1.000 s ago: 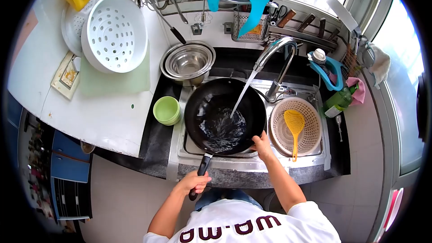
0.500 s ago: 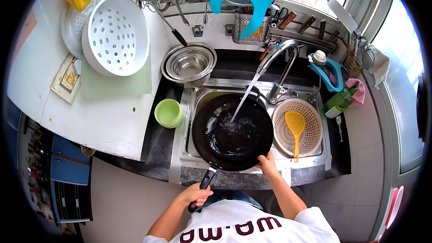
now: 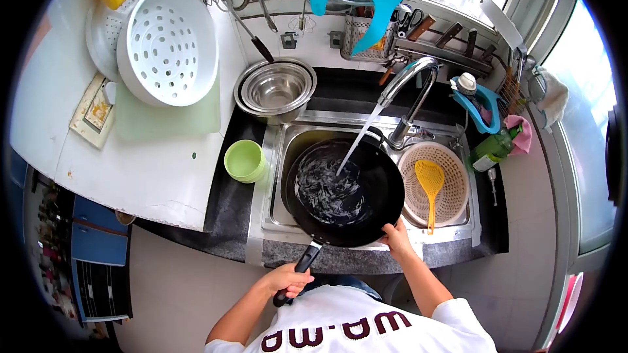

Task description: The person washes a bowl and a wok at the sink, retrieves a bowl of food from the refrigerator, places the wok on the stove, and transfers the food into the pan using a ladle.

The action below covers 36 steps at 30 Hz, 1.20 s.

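Observation:
A large black wok (image 3: 376, 202) is held over the left basin of the sink (image 3: 269, 202). Water runs from the chrome faucet (image 3: 418, 72) into it and swirls in the left part of the pan. My left hand (image 3: 288, 281) is wrapped round the wok's black handle (image 3: 307, 258). With thumb and fingers, my right hand (image 3: 396, 238) grips the wok's rim at the lower right. Beside the wok, a yellow skimmer (image 3: 430, 180) lies in a beige colander (image 3: 451, 212) over the right basin.
Green bowls (image 3: 245, 161) and nested steel bowls (image 3: 275, 88) stand left of the sink. A white perforated basket (image 3: 169, 46) leans on the left counter. A green bottle (image 3: 490, 150) and blue caddy (image 3: 481, 104) are at right. Knives (image 3: 448, 34) hang behind the faucet.
The wok has shifted slightly right and tilted, and its water now swirls toward the left and near side. My right hand has moved a little right with the rim.

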Each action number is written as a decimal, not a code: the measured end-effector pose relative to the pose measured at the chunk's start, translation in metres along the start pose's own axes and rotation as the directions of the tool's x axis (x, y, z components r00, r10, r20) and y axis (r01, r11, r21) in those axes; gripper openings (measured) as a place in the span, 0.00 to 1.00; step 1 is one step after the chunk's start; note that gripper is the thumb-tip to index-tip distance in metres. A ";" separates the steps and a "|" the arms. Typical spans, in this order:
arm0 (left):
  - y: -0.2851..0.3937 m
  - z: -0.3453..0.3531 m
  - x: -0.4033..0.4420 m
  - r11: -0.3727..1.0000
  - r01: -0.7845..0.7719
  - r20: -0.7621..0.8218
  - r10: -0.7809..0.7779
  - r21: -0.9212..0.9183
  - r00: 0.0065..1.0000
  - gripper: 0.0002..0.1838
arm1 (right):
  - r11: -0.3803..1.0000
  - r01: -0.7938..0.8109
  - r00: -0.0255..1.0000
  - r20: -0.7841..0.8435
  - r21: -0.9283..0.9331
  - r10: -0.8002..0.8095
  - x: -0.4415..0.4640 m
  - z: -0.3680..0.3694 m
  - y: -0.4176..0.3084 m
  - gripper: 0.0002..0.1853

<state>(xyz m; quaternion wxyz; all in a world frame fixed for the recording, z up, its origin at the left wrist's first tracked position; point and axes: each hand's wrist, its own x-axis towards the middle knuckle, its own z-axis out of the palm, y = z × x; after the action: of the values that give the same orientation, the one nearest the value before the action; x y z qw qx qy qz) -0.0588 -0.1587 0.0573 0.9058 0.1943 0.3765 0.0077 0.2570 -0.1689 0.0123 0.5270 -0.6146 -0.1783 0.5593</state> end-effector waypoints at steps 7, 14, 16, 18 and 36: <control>-0.008 -0.009 -0.043 0.999 0.030 -0.078 -0.028 0.019 0.997 0.12 | 0.999 -0.026 1.000 0.013 -0.026 0.026 -0.022 0.031 0.013 0.29; 0.019 -0.009 -0.038 0.997 0.041 -0.050 -0.045 -0.062 0.998 0.09 | 0.997 -0.071 0.997 0.026 -0.029 0.072 0.004 0.037 0.002 0.21; 0.029 0.004 -0.043 0.997 0.042 -0.041 -0.044 -0.060 0.998 0.07 | 0.988 -0.150 0.987 0.072 0.035 0.147 0.009 0.031 0.003 0.20; 0.034 0.014 -0.049 0.994 0.021 -0.049 -0.026 -0.106 0.998 0.04 | 0.980 -0.183 0.980 0.091 0.078 0.176 0.009 0.030 0.007 0.20; 0.039 0.039 0.006 0.902 -0.345 -0.114 0.326 -0.258 0.938 0.06 | 0.984 -0.172 0.961 0.213 -0.043 0.177 0.127 0.040 0.029 0.17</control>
<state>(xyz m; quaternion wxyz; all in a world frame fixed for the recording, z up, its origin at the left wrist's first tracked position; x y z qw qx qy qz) -0.0231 -0.1349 0.0924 0.8956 0.1285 0.3635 0.2222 0.2514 -0.0590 -0.0683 0.4458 -0.5698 -0.1864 0.6647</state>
